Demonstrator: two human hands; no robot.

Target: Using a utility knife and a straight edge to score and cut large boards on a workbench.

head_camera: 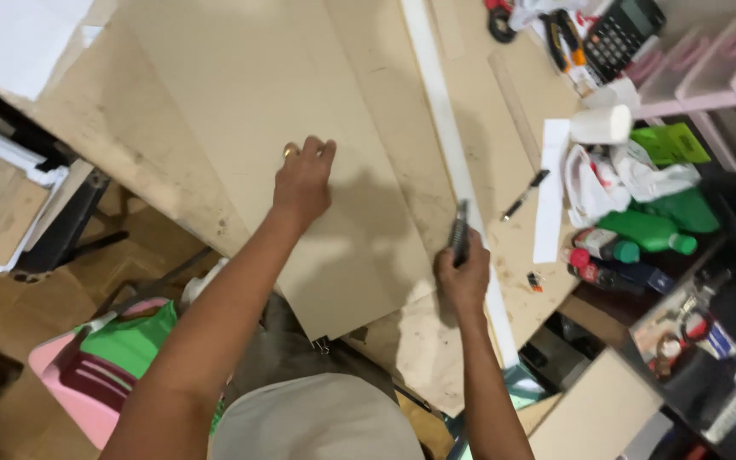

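My left hand (302, 181) lies flat, fingers spread, pressing the tan cardboard sheet (300, 111) under my palm. My right hand (463, 277) is closed round a utility knife (460, 230), with the long white straightedge (453, 153) just beside my knuckles. The sheet looks light, stiff and smooth, probably best pinned flat near the cut.

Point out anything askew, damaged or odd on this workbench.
The cardboard sheet under the left hand overhangs the table edge. The right hand holds a utility knife beside the white straightedge. Nothing looks spilled or damaged.
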